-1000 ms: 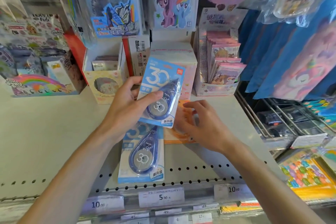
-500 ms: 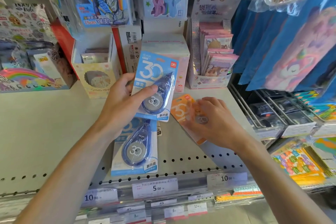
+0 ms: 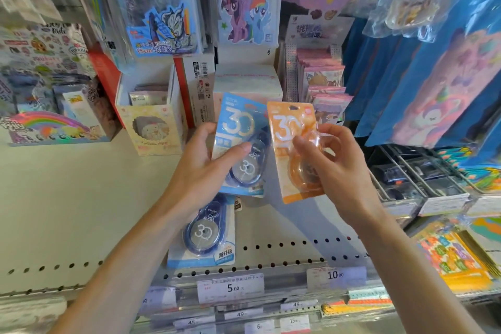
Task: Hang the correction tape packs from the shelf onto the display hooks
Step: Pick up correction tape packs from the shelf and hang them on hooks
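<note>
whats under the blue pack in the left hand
Below the blue pack that the left hand holds, a second blue pack lies flat on the shelf. Its top part is covered by the held pack and the hand.

The blue card-backed correction tape pack (image 3: 240, 144) and the orange card-backed correction tape pack (image 3: 294, 149) carry clear glossy plastic blisters. The matt cream perforated metal shelf (image 3: 67, 211) has a shiny clear plastic price strip (image 3: 271, 283) along its front edge.

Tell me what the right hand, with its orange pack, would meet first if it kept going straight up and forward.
Probably the pink card packs in their display box behind the orange pack that the right hand holds; depth is unclear.
</note>
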`<state>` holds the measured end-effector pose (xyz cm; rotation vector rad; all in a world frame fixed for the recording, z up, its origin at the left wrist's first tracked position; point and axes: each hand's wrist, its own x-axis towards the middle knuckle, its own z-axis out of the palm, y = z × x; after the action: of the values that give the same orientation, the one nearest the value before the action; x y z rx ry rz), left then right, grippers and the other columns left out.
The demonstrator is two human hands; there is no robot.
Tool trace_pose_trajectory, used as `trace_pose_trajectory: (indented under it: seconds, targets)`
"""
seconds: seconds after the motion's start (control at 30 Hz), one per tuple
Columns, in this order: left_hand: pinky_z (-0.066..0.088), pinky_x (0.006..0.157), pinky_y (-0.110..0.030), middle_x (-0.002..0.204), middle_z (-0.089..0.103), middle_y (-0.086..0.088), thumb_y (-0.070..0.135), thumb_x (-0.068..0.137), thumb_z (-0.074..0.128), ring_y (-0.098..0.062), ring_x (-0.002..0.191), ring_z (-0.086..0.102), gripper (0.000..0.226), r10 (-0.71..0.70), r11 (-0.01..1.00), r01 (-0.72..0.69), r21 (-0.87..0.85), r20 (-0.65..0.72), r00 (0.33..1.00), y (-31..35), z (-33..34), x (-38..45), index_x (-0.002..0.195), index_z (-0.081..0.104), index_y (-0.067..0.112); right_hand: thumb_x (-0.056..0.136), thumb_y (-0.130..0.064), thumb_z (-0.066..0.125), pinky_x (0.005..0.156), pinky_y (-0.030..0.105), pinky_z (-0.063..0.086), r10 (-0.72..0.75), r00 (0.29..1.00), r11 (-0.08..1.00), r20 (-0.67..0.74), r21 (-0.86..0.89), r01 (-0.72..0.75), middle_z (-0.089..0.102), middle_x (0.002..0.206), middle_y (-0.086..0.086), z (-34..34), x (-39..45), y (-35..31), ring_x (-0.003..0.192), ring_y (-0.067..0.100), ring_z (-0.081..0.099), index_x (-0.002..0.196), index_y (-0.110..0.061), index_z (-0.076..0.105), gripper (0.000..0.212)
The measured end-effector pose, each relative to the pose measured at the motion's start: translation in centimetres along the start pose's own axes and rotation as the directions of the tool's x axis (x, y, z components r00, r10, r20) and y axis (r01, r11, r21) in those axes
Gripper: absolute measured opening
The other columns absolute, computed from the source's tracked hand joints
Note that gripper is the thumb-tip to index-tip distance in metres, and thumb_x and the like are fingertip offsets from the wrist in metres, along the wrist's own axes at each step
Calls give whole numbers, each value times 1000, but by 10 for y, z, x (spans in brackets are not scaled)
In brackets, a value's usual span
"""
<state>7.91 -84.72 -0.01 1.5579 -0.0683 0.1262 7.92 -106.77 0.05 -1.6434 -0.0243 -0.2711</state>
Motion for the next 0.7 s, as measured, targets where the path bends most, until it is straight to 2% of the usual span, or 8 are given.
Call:
trace_pose_trajectory:
  seconds: [0.1,0.23,0.3,0.37,0.4,0.47,0.57,0.7]
  targets:
    - [61,86,-37,112,80,1,30,77,83,-17,100,78,50,-42,998,44,-45,54,998,0,11,-3,122,60,25,86,-44,76,66,33,63,-2,999,1000,-35,11,2,70,103,-5,17,-2,-5,80,6,74,120,-26,58,42]
    - [58,88,-35,112,79,3,32,68,86,-13,100,77,53,-34,999,35,-14,33,999,-1,16,-1,115,61,32,97,-33,67,71,32,64,-21,1000,1000,12,-15,21,69,110,-3,22,-4,-10,90,9,74,127,-22,57,34]
    - [59,81,-28,108,80,4,28,69,87,-12,98,77,53,-25,999,26,-24,21,999,-2,16,1,115,61,31,97,-38,64,73,31,64,-9,997,1000,75,-8,9,68,115,-3,16,-4,-10,93,8,74,135,-24,53,42]
    - [61,72,-24,105,81,4,21,74,88,-15,95,78,49,-13,999,13,-35,-7,1000,-3,15,2,115,61,28,88,-47,66,77,32,64,54,989,998,140,9,-56,69,119,-2,8,-5,-8,99,8,74,142,-26,49,60]
    - [62,70,-26,104,81,3,19,76,87,-17,94,79,48,-5,999,4,-38,-21,1000,-3,14,2,115,62,26,84,-49,68,81,35,65,95,979,995,178,17,-100,72,119,0,5,-5,-6,101,11,75,142,-24,51,65]
    - [64,73,-33,104,81,2,21,75,87,-20,93,79,50,12,999,-14,-46,-39,999,-4,14,3,117,61,24,82,-45,73,89,44,63,145,955,987,258,35,-159,77,116,5,2,-7,0,104,20,76,132,-15,63,59]
    - [64,81,-39,107,81,1,24,75,86,-20,96,79,51,37,998,-38,-44,-27,999,-4,14,2,119,60,25,81,-35,81,90,41,63,170,947,965,274,148,-216,79,112,9,-1,-9,9,103,26,77,122,-8,68,51]
    - [62,76,-26,108,81,3,13,84,84,-17,98,78,45,79,994,-81,-73,-22,997,-2,8,-5,121,61,24,85,-23,79,83,36,62,142,968,944,209,267,-196,80,106,12,-13,-11,12,98,27,78,117,-9,68,37]
